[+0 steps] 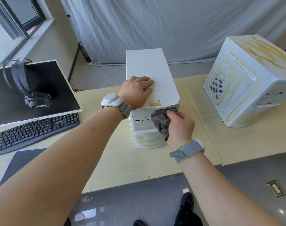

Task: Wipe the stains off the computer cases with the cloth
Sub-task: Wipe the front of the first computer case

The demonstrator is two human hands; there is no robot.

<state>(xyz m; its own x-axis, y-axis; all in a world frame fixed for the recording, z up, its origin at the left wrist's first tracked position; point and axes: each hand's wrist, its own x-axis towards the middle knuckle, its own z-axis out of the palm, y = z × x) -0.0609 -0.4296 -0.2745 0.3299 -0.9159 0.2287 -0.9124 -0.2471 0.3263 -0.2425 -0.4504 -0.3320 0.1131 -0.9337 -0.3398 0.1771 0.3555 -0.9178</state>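
A white computer case [157,69] stands upright in the middle of the desk. Its front panel carries yellowish stains [147,139] low down. My left hand [137,92] rests flat on the case's top, fingers straight. My right hand [179,126] grips a bunched grey cloth [161,121] and presses it against the upper right of the front panel. A second white case [246,82] sits at the right of the desk, streaked all over with yellow-brown stains.
A monitor [41,98] lies tilted at the left with black headphones [30,85] on it. In front of it is a black keyboard [36,129], and a dark mouse pad [23,162] lies nearer me. The pale wooden desk [122,160] ends just before my feet.
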